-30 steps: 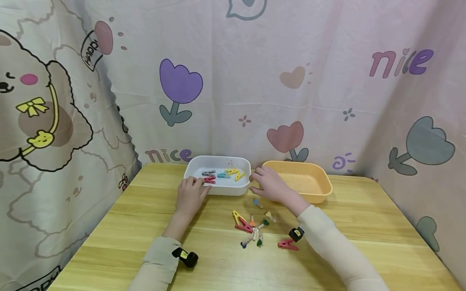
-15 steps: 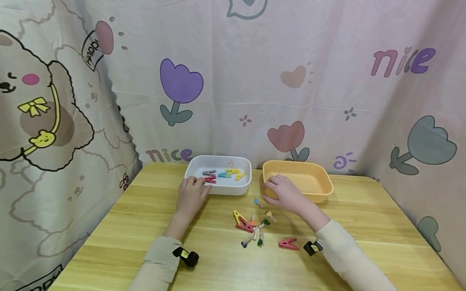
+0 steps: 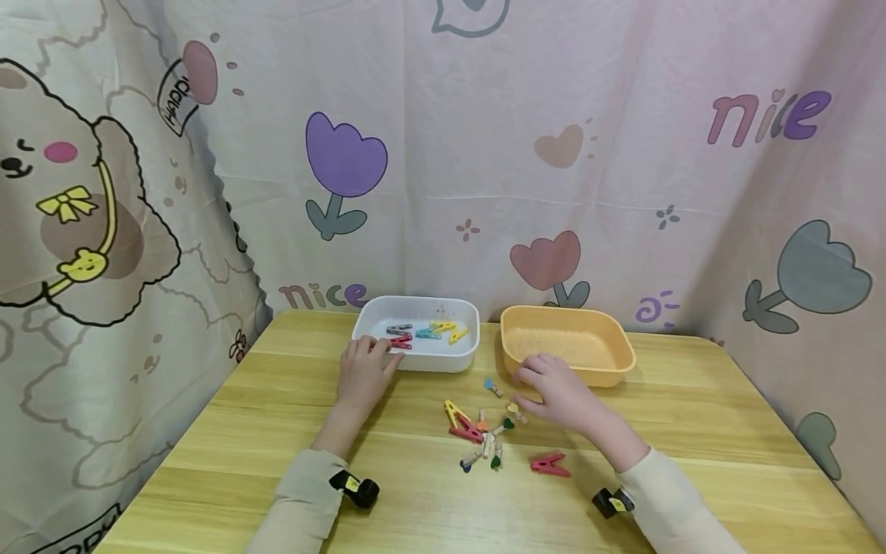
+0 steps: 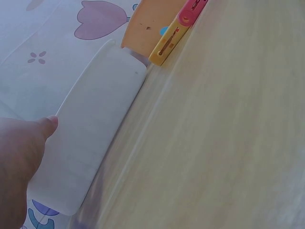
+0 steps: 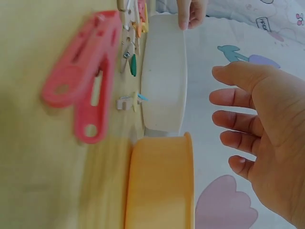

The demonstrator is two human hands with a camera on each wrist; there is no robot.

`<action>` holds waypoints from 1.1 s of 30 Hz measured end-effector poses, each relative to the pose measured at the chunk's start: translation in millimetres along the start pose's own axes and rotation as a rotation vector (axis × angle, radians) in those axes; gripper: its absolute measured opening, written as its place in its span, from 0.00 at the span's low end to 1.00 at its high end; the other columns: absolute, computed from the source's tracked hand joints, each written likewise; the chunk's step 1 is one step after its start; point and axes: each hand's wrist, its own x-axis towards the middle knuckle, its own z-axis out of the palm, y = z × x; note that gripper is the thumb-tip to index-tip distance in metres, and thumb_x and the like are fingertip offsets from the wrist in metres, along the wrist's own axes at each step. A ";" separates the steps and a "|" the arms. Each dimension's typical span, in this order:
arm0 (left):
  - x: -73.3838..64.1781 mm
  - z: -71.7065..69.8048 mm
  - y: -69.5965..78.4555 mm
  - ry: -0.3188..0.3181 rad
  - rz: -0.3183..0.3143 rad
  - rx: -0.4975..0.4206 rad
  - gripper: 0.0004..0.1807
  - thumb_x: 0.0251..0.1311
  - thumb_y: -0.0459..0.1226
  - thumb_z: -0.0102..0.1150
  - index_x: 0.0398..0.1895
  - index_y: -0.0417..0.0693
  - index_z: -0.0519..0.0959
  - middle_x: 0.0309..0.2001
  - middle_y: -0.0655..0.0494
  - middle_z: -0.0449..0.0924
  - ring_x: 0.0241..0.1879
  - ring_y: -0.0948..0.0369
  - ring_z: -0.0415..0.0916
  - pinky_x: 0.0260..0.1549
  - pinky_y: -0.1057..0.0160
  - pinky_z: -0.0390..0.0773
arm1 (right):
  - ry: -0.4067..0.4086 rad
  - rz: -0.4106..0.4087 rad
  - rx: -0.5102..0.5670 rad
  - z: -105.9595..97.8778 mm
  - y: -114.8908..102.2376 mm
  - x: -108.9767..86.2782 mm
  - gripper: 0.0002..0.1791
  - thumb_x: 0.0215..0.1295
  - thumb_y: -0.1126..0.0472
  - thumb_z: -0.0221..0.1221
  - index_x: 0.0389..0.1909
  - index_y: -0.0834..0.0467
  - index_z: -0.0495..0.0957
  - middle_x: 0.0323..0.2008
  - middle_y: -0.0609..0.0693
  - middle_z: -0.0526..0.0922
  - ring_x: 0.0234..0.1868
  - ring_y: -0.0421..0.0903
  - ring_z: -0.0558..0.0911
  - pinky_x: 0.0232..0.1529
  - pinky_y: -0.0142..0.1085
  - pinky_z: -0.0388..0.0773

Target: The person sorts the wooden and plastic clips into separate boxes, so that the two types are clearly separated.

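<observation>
My left hand (image 3: 363,369) grips the near left rim of a white plastic bin (image 3: 432,363), fingers over the edge and thumb on the outer wall. In the left wrist view the thumb (image 4: 50,126) lies at the bin's rim. Inside the bin are grey, red, blue and yellow plastic clothespins (image 3: 429,333). My right hand (image 3: 561,392) holds nothing, its fingers loosely bent, in front of a yellow-orange bin (image 3: 609,375). Close to its fingertips lie small wooden clothespins, one with a blue top (image 3: 490,384) and one with a yellow heart (image 3: 514,409).
A yellow clothespin (image 3: 453,412) and a red clothespin (image 3: 467,431) overlap mid-table, beside several small wooden clothespins (image 3: 487,445). Another red clothespin (image 3: 550,465) lies apart to the right. Behind the wooden table (image 3: 277,362) hangs a printed curtain (image 3: 443,154).
My right hand has drawn back from between the two bins, rightward and toward me, to the front of the yellow-orange bin. My left hand stays at the white bin.
</observation>
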 end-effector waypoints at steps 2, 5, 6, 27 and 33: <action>0.1 -0.2 0.0 -0.004 -0.003 0.000 0.18 0.60 0.48 0.64 0.44 0.45 0.81 0.39 0.46 0.75 0.44 0.47 0.72 0.47 0.49 0.73 | -0.004 0.005 0.009 0.6 -1.0 -4.5 0.13 0.55 0.51 0.69 0.38 0.51 0.80 0.37 0.43 0.77 0.40 0.42 0.73 0.41 0.38 0.71; -0.1 0.3 -0.2 -0.009 -0.006 -0.004 0.18 0.60 0.49 0.64 0.44 0.45 0.81 0.39 0.46 0.75 0.44 0.48 0.72 0.48 0.49 0.73 | -0.017 0.033 0.045 2.3 -1.7 -11.7 0.12 0.55 0.52 0.69 0.37 0.50 0.80 0.37 0.42 0.77 0.40 0.41 0.72 0.41 0.38 0.71; -0.2 0.8 -0.4 -0.011 -0.008 -0.004 0.18 0.60 0.49 0.64 0.44 0.45 0.81 0.39 0.46 0.75 0.44 0.48 0.71 0.48 0.49 0.73 | -0.020 0.041 0.059 2.8 -1.8 -14.1 0.12 0.55 0.52 0.69 0.37 0.50 0.80 0.37 0.41 0.77 0.40 0.40 0.72 0.41 0.38 0.71; -0.9 1.5 -1.2 0.009 0.003 -0.007 0.18 0.59 0.48 0.65 0.44 0.44 0.81 0.39 0.46 0.75 0.43 0.48 0.72 0.48 0.49 0.73 | -0.162 0.178 0.480 3.8 11.7 -59.2 0.11 0.58 0.56 0.68 0.40 0.49 0.79 0.38 0.39 0.79 0.43 0.36 0.75 0.46 0.38 0.77; -0.8 2.3 -2.4 0.011 0.006 -0.004 0.18 0.59 0.48 0.65 0.44 0.44 0.81 0.39 0.46 0.75 0.43 0.48 0.72 0.48 0.49 0.73 | -0.180 0.131 0.470 5.3 15.3 -62.2 0.11 0.56 0.55 0.68 0.39 0.50 0.80 0.40 0.38 0.81 0.45 0.37 0.76 0.48 0.39 0.76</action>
